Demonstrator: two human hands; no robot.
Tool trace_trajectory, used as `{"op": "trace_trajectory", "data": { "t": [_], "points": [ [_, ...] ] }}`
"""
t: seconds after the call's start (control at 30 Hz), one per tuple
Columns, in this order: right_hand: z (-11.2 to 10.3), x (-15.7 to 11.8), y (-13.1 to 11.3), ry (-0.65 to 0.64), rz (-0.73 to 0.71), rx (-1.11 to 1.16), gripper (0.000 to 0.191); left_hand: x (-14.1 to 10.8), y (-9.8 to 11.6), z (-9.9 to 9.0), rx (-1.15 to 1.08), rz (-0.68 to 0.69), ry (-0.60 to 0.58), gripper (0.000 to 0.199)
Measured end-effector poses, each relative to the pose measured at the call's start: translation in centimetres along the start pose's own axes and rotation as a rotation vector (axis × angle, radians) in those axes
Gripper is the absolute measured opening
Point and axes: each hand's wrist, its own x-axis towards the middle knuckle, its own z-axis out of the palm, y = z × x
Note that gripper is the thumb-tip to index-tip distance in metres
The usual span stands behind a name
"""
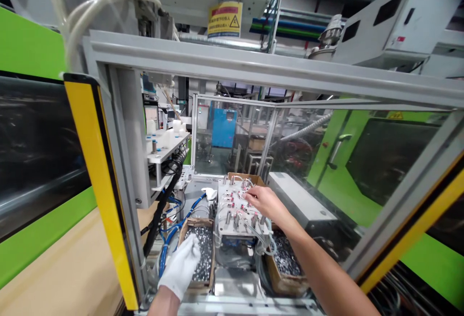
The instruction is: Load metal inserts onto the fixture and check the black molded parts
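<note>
Factory floor, with green machine panels to either side and a grey metal frame (253, 67) enclosing a guarded work cell; a yellow-edged post (97, 185) stands at the left of the opening. A yellow warning sign (225, 19) hangs on the white unit above the frame. Clear panels close the back of the cell.

The landmark is the white fixture plate (237, 209) at the centre of the cell, studded with small metal pins and red-tipped fittings, with clear hoses running from its near edge.

The right hand (263, 200), bare, reaches over the far right part of the plate. Its fingertips are drawn together at one of the fittings there; whether a part is pinched between them cannot be told.

The left hand (182, 265), in a white glove, lies to the near left of the plate, resting in a cardboard box of small metal parts (203, 251). Its fingers are loosely curled over the parts; whether any are gripped cannot be told.

A second box of metal parts (286, 263) sits at the near right of the plate, partly under the right forearm. Blue hoses (174, 231) run at the left of the plate, beyond the first box.
</note>
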Motion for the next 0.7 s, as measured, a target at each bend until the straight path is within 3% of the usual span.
{"op": "trace_trajectory", "data": {
  "t": [0.1,0.2,0.3,0.37,0.53,0.7],
  "points": [
    [-0.6,-3.5,-2.8,0.011,-0.143,0.205,0.035,-1.6,-0.1,1.4,-0.237,-0.163,-0.008,0.03],
    [1.0,-6.7,-5.7,-0.104,-0.157,0.335,0.025,-3.2,-1.9,2.0,-0.059,-0.125,-0.115,0.026],
    [4.1,-8.7,-7.0,-0.227,-0.179,0.41,0.015,-3.3,-4.6,1.6,0.204,-0.044,-0.183,0.031],
    [6.2,-9.2,-6.8,-0.297,-0.162,0.514,0.012,-2.6,-6.1,1.0,0.322,0.05,-0.169,0.038],
    [9.1,-9.1,-4.8,-0.613,0.153,0.942,0.028,-1.2,-7.5,0.2,0.365,0.143,-0.168,0.049],
    [7.2,-8.5,-4.3,-0.511,0.043,0.773,0.016,-2.2,-9.5,0.1,0.369,0.091,-0.238,0.053]
  ]
}}
